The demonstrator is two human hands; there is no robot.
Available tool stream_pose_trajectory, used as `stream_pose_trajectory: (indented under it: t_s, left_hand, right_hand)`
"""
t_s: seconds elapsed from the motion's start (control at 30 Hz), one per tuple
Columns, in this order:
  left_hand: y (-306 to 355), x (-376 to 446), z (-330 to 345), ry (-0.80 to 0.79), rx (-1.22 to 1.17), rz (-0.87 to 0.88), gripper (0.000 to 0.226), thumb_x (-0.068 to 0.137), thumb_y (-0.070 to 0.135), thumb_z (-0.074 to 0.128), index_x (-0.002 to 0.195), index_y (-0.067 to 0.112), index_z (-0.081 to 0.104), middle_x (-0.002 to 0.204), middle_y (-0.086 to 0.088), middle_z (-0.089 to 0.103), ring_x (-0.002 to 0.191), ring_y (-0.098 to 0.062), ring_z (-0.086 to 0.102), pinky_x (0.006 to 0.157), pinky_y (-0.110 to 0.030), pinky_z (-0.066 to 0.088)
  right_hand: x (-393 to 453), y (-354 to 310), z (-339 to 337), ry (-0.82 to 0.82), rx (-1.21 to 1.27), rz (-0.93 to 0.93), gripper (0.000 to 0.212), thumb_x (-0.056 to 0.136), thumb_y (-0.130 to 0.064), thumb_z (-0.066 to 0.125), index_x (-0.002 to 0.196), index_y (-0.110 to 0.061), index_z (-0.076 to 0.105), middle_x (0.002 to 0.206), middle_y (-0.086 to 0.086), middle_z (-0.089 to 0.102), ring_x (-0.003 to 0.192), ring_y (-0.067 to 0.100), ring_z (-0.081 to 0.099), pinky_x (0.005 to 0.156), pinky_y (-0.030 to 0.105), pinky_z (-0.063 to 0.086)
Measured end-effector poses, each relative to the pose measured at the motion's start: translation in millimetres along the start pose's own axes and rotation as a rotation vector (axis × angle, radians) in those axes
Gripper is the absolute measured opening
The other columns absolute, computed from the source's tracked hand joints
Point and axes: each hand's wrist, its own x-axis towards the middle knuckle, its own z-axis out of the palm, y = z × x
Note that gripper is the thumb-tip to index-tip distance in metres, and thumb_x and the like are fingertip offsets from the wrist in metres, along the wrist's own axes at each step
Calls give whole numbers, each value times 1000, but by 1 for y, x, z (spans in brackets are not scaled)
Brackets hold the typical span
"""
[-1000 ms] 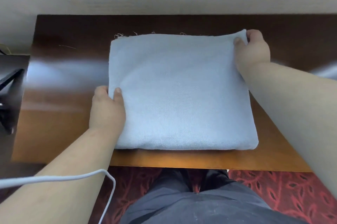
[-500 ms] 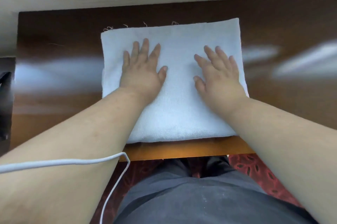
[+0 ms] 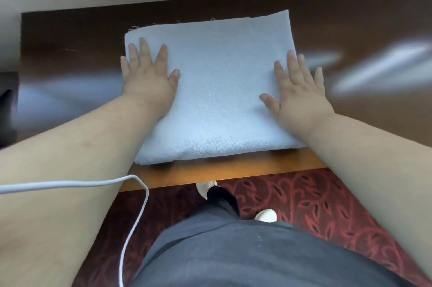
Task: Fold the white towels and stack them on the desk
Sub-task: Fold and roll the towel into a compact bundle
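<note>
Folded white towel (image 3: 222, 90) lies flat on the tabletop (image 3: 70, 72), near the front edge, roughly centred before the person; left hand (image 3: 149, 74) and right hand (image 3: 297, 93) rest palm-down on its left and right margins, well apart, fingers straight and spread, gripping nothing; likely pressing the fold flat and squaring it; long axis runs left-right, slightly skewed, frayed edge facing the wall; white cable (image 3: 131, 212) hangs below.

Left hand (image 3: 147, 81) and right hand (image 3: 298, 93) slid apart toward towel (image 3: 217, 90) edges, apparently smoothing.
</note>
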Motion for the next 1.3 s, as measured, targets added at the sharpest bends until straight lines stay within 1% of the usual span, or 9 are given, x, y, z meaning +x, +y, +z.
stream_pose_trajectory:
  t_s: [0.07,0.13,0.37,0.6,0.73,0.9,1.1,1.2,1.3]
  left_hand:
    - [12,-41,3,47,-44,188,64,95,55,7,154,29,5,163,-10,-6,149,-29,-7,120,-48,1]
    - [19,-90,14,17,-55,318,65,95,56,9,154,29,15,163,-10,4,149,-29,2,120,-48,6]
    - [-3,-138,32,-103,-12,112,79,87,68,3,155,28,-1,163,-6,-7,149,-23,-11,120,-47,1]
    - [10,-175,40,-84,122,238,89,86,72,27,154,26,-7,163,-2,-8,149,-22,-11,121,-46,3]
    - [9,-168,38,-71,12,158,77,97,39,51,156,22,4,164,-1,-4,150,-20,-5,121,-40,8]
    - [18,-182,40,-63,77,153,68,100,15,40,156,19,1,164,-1,-5,150,-21,-2,120,-35,15]
    - [24,-213,44,-82,150,190,75,101,33,44,155,16,-5,163,-6,-7,150,-25,-4,120,-37,13]
    - [19,-213,48,-61,145,202,93,89,53,59,156,16,4,164,-6,-1,150,-27,0,120,-39,15]
    - [9,-210,50,44,23,180,85,74,36,82,147,22,40,151,-14,35,137,-34,30,109,-48,36]
  right_hand:
    - [-27,-3,5,12,-36,-192,85,92,-72,9,157,-17,6,166,6,-5,152,21,-8,121,51,0]
    - [-53,5,14,-114,-16,-204,93,86,-79,3,158,-20,2,166,2,-7,151,17,-11,122,47,-1]
    - [-74,41,25,-156,-7,-152,117,69,-95,19,155,-23,-11,164,0,-16,151,20,-13,121,46,3]
    - [-90,51,36,-68,-120,-222,98,89,-68,43,156,-19,-8,166,1,-8,152,21,-6,121,46,7]
    - [-87,50,30,-51,-190,-259,96,89,-68,45,157,-17,0,166,3,0,152,22,-1,121,47,9]
    - [-105,48,29,-61,-249,-261,86,93,-51,50,157,-15,4,166,5,4,152,23,0,121,48,7]
    - [-131,52,34,-79,-311,-288,92,90,-45,58,157,-13,3,165,7,4,152,25,0,119,50,6]
    - [-132,61,42,-69,-282,-296,98,86,-42,62,157,-13,0,165,8,0,152,26,-2,120,50,7]
    - [-130,65,46,-12,-238,-335,97,77,-37,75,155,-14,21,161,10,21,149,32,14,119,51,11]
